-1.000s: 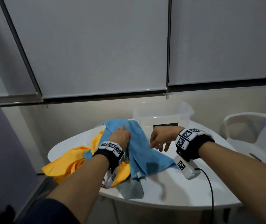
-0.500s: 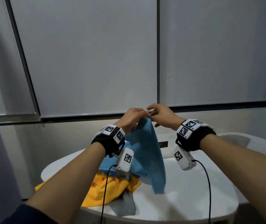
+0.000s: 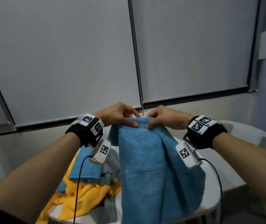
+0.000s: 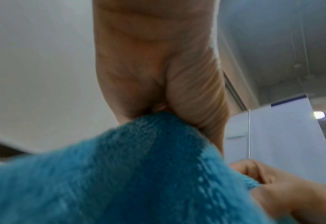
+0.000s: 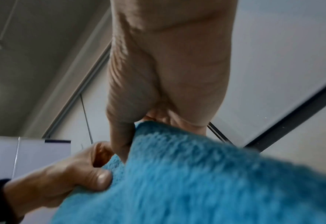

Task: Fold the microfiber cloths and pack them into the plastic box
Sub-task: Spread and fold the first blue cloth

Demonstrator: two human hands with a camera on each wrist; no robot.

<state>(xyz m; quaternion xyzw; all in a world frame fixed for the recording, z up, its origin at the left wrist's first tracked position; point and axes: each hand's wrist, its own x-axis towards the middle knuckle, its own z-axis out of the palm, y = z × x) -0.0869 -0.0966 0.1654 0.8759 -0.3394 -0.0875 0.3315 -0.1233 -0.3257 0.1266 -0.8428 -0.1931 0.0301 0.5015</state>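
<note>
Blue cloth (image 3: 145, 159) pinched at top edge by left hand (image 3: 117, 115), right hand (image 3: 166, 117).

No words, brands or numbers can be read. The wristbands (image 3: 89, 125) and wrist cameras (image 3: 102, 150), mid-frame in the head view, bear only black-and-white square marker patterns (not text).

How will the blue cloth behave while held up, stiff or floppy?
Likely floppy: the blue cloth hangs in soft folds from the left hand and right hand. Probably light, since fingertip pinches hold it. Its fuzzy pile looks grippy.
</note>
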